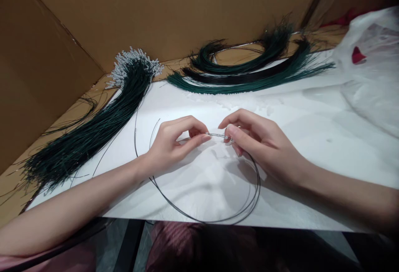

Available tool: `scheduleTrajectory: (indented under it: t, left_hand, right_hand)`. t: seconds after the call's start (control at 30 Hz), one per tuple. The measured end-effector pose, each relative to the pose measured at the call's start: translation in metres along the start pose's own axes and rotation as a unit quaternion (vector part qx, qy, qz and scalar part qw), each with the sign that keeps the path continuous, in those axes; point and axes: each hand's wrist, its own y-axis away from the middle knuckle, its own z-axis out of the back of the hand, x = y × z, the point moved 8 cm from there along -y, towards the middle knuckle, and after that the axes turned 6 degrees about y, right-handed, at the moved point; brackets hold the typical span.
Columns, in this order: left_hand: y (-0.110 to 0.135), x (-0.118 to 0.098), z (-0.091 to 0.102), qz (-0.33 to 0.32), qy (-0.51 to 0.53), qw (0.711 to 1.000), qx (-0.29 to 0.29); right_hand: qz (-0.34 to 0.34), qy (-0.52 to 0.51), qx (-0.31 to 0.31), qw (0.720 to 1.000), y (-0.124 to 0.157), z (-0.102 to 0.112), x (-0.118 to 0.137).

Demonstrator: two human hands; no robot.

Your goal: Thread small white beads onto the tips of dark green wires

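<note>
My left hand (pixel 177 137) pinches a thin dark wire (pixel 174 206) between thumb and fingertips. The wire curves into a loose loop under both hands and reaches the table's front edge. A few small whitish beads (pixel 226 137) sit on the short stretch of wire between my hands. My right hand (pixel 260 141) is closed around the wire beside these beads, its thumb and fingers bent close to them. Its index finger is raised a little above the strand. Exactly how the right fingertips touch the beads is partly hidden.
Left lies a long bundle of dark green wires (pixel 115 120) with whitish tips (pixel 124 66). Several curved green and black wire bundles (pixel 249 84) lie at the back, before small white bits (pixel 237 101). A plastic bag (pixel 370 93) is right; cardboard walls (pixel 187 10) enclose the white tabletop (pixel 324 185).
</note>
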Motion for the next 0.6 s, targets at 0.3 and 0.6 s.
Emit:
scheduleTrajectory:
  t: [0.3, 0.6]
  left_hand:
    - [0.002, 0.009, 0.002, 0.032, 0.041, 0.999, 0.011]
    - [0.001, 0.005, -0.010, 0.028, 0.048, 0.997, 0.053]
  right_hand:
    - [0.027, 0.012, 0.078, 0.997, -0.003, -0.010, -0.006]
    - [0.050, 0.068, 0.080, 0.993, -0.002, -0.012, 0.002]
